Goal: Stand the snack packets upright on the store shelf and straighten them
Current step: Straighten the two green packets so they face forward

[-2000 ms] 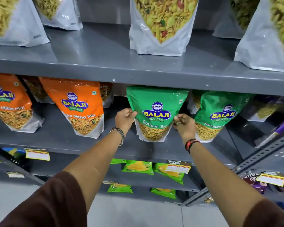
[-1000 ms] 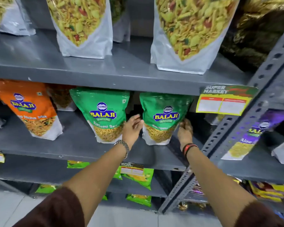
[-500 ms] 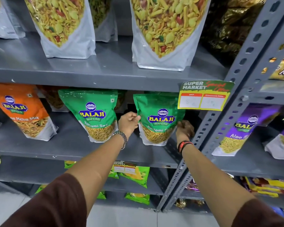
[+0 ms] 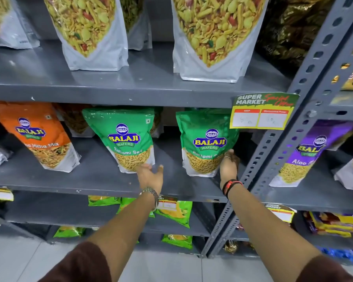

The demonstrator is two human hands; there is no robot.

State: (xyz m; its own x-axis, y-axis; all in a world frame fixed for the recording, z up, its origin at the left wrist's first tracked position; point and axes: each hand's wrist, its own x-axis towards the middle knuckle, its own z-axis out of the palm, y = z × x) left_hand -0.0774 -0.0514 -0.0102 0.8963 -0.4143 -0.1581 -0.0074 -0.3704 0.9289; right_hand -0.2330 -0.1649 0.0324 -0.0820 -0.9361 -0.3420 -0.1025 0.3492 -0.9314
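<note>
Released from the right green packet (image 4: 207,143), left hand (image 4: 151,177) hangs open.

Glossy plastic green packets (image 4: 122,139) stand on a smooth grey metal shelf (image 4: 86,180).

Two green Balaji Ratlami Sev packets are standing upright on the middle shelf (image 4: 69,180), both facing out with the sev showing through the clear bottom. The left green packet (image 4: 126,139) sits mid-shelf near the front edge, and the right green packet (image 4: 206,143) is close to the shelf's right end, leaning back a bit.
</note>
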